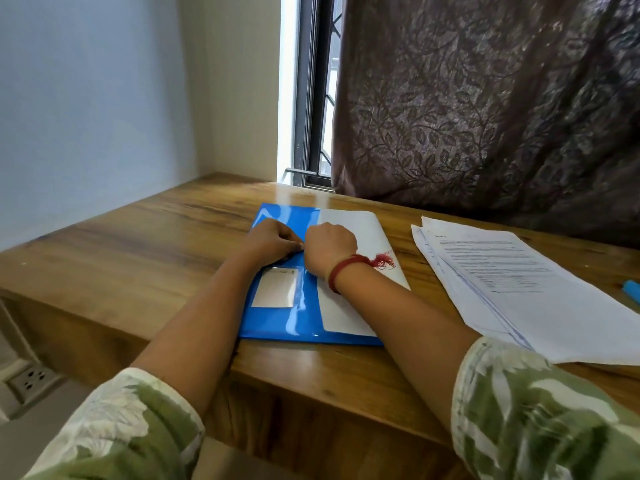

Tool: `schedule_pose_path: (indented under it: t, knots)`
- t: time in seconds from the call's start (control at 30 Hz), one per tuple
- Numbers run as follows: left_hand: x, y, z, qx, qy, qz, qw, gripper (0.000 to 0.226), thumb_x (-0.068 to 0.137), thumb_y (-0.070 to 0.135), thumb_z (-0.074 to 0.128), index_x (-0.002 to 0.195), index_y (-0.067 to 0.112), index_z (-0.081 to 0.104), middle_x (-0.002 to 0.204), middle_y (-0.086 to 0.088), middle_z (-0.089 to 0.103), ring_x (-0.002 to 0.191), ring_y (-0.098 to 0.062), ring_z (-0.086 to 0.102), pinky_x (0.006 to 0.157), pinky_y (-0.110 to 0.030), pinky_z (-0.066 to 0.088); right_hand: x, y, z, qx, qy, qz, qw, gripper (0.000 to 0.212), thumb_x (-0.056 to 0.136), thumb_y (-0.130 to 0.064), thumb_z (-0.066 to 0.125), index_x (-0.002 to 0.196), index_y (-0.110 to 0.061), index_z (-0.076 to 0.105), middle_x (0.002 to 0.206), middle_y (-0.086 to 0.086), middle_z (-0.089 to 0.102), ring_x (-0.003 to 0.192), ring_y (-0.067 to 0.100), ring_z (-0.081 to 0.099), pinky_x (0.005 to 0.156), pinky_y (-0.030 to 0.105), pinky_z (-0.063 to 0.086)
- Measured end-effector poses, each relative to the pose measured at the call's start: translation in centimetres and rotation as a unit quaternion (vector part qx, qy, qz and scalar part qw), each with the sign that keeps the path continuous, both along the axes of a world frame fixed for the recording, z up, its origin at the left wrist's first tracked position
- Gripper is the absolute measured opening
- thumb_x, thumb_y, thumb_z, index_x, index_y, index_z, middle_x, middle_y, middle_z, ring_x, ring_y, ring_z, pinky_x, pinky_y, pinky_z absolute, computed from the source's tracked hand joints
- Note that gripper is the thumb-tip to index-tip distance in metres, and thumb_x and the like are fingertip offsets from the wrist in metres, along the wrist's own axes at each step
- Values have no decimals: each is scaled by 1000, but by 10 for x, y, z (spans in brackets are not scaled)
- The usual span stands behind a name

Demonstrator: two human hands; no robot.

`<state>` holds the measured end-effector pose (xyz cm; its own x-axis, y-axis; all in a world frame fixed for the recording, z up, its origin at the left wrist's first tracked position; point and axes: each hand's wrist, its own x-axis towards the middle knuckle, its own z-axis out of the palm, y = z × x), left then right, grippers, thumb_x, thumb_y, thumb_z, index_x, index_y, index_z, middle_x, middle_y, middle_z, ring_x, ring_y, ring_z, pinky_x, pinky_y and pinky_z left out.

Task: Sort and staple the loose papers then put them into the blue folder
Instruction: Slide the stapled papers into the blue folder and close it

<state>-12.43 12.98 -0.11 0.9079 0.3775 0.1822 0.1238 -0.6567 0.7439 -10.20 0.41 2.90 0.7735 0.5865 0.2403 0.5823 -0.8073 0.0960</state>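
- Socket (29,375) low on the left, below the surface.
- Wooden surface (121,244) runs from the left wall to the right edge of view.
- Blue folder (277,323) lies flat on the surface near the front edge, just left of centre. Its long axis runs away from the person, with the far end tipped slightly left.
- Label pocket (275,287) is on the blue left part of the folder, near the left forearm.
- Left hand (272,242) is on the folder's far half, knuckles up. Fingers and thumb are curled, pinching the inner edge of the blue cover.
- Right hand (329,247) is touching the left hand at the line where blue meets white. It is balled with its back to the camera and fingertips hidden, so cannot tell if it holds anything.
- Red thread band (341,268) is on the right wrist, its tassel lying on the white sheet.
- White sheet (360,230) covers the folder's right part, with the same long axis as the folder.
- Window (317,98) is behind the folder, with a dark leaf-pattern curtain (485,98) to its right.
- Paper stack (519,282) lies on the surface right of the folder and apart from it. The sheets are fanned, the top page is printed, and the long axis is angled toward the near right.
- Small blue object (632,289) at the right edge is cut off and cannot be identified.
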Motion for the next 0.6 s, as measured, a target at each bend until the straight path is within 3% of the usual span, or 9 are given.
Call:
schedule_pose_path:
  t: [0.07,0.2,0.27,0.33,0.4,0.5,0.53,0.6]
  knots:
    - [1,-1,1,5,-6,0,1000,7,83,13,69,81,11,75,58,3,60,55,-7,50,47,-10,38,-2,1,-5,-20,-36,10,999,28,100,-12,44,124,-12,56,125,7,58,115,24,57,86,29,45]
    - [3,0,-1,10,-13,7,1000,6,84,17,71,79,14,75,62,6,62,58,-5,53,54,-16,41,-1,-1,-7,-29,-43,24,998,28,100,-14,43,126,-11,55,125,7,58,114,24,57,86,29,46]
    - [3,0,-2,3,-13,8,1000,4,82,17,74,81,14,75,63,4,64,57,-7,54,49,-11,41,5,-7,2,3,7,16,1000,29,99,-17,47,125,-10,56,125,10,58,114,27,57,88,30,46]
    - [4,-1,-3,-6,-13,6,1000,9,79,21,79,80,12,76,66,0,67,57,-7,56,44,-7,38,18,-17,12,80,108,-1,991,21,94,-17,52,112,-8,60,117,14,62,107,31,61,87,33,49]
    - [4,-2,-4,-8,-13,8,1000,16,73,26,84,76,12,76,68,-2,69,57,-7,56,45,-10,39,31,-32,18,222,256,-22,941,8,89,-7,52,91,-5,59,94,18,65,89,34,68,81,38,57]
    - [6,-1,-5,-5,-8,8,1000,23,67,31,88,75,13,76,72,-2,72,62,-8,58,54,-18,43,43,-68,28,427,465,-68,772,6,95,-2,51,90,-4,55,84,14,62,66,23,63,56,33,56]
    - [6,-2,-5,-3,-7,8,1000,25,66,32,89,75,13,76,74,-3,72,63,-9,59,56,-20,44,47,-83,32,464,496,-74,731,6,97,-5,50,96,-4,55,85,13,62,67,21,61,54,31,53]
    - [8,0,-6,1,-7,6,1000,27,65,33,89,76,13,76,75,-4,73,65,-10,60,56,-21,44,62,-117,38,500,510,-80,695,13,99,-13,49,104,-4,57,77,10,67,67,21,61,55,32,52]
